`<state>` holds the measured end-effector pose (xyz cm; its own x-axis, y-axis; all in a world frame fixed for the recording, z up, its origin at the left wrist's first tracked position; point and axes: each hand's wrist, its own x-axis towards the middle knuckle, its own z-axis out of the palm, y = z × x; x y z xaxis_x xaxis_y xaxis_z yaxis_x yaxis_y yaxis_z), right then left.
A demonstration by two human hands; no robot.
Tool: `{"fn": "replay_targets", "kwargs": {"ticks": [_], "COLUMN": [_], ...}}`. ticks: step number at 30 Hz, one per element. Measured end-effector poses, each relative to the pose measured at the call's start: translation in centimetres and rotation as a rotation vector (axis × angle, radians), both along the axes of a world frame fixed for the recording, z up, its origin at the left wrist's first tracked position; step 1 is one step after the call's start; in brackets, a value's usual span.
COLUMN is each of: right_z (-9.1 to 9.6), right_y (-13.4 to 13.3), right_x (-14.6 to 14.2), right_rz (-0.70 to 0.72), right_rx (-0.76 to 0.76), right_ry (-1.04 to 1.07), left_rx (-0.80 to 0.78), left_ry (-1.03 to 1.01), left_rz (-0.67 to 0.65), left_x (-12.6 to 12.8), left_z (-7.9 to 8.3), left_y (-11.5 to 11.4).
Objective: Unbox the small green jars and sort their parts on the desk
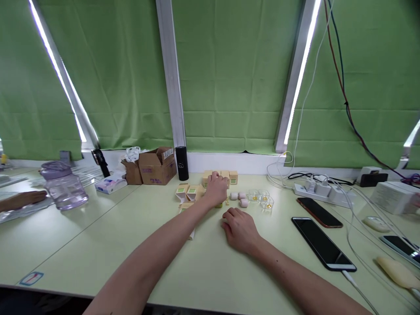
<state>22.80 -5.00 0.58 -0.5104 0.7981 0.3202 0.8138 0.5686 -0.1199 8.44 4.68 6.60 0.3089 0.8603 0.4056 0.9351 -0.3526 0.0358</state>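
Note:
My left hand [216, 189] reaches across the table to a row of small kraft-coloured boxes [233, 177]. Its fingers are bent down and closed among them; whatever they grip is hidden behind the hand. Resting on the tabletop nearer to me is my right hand [241, 229], its fingers loosely bent, the thumb apart and nothing held. Opened small boxes [181, 192] with green labels lie left of my left hand. On the right are several pale pink, marshmallow-like pieces [243, 203] and clear plastic cups [258, 195] with yellow bits inside. A tiny yellow piece [227, 202] lies between the hands.
Brown carton [157, 166], black cylinder [182, 163] and tissue pack [110, 183] stand along the back left. A purple-tinted jug [64, 186] sits near another person's hand [31, 197]. Phones [323, 243], a power strip [323, 192] and loose cables occupy the right side.

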Motion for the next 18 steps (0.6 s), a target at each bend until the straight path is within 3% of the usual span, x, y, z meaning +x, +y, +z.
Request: {"fn": "replay_targets", "kwargs": {"ticks": [8, 18], "right_z": [-0.2, -0.3], "right_y": [-0.1, -0.4], "right_x": [-0.2, -0.9], "right_rz": [0.032, 0.060], "right_rx": [-0.003, -0.003], "right_ry": [0.034, 0.019], "left_rx": [-0.085, -0.174], "left_ry": [0.065, 0.137], "left_rz": [0.054, 0.100], "left_x": [1.4, 4.2], "left_z": [-0.2, -1.4], "left_y": [7.4, 11.4]}}
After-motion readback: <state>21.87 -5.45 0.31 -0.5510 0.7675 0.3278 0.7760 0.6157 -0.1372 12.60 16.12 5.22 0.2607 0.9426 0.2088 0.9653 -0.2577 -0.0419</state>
